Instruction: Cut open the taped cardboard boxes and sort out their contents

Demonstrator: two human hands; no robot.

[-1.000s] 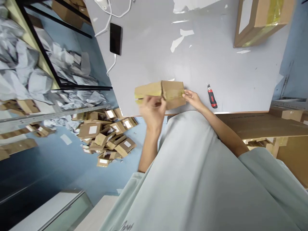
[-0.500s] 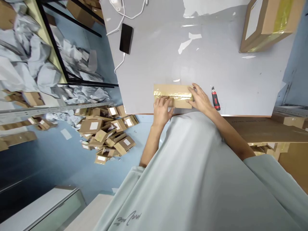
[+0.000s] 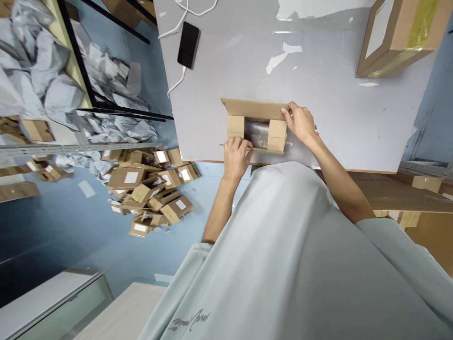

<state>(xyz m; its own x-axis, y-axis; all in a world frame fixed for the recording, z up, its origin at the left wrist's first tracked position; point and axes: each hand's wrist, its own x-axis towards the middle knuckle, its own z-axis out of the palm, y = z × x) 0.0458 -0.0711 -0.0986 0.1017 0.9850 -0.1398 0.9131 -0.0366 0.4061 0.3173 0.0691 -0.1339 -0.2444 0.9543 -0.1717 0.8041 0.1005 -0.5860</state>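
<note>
Far left, bags [image 3: 58, 61] lie heaped; a pile of boxes [image 3: 143, 192] lies on the floor [image 3: 106, 226]. On the table [image 3: 219, 66], a phone [image 3: 188, 45] lies well apart from the carton [image 3: 235, 126]. The left hand [image 3: 235, 158] pinches the near flap [image 3: 271, 151] of the carton, which rests open close to the table's front edge; its end flaps [image 3: 277, 132] partly cover a dark item [image 3: 256, 134]. The right hand [image 3: 300, 122] pinches the far flap [image 3: 256, 108] at its right corner. A red object [image 3: 316, 133], mostly hidden, lies beside the right wrist. Caution: uneven pulling may tear a flap; pulling toward the body may drag the carton off the edge. Markings: white labels [image 3: 130, 177] on the pile, unreadable; script on the shirt [image 3: 276, 245], illegible; white label on the large box [image 3: 403, 28], unreadable; no brand identifiable
</note>
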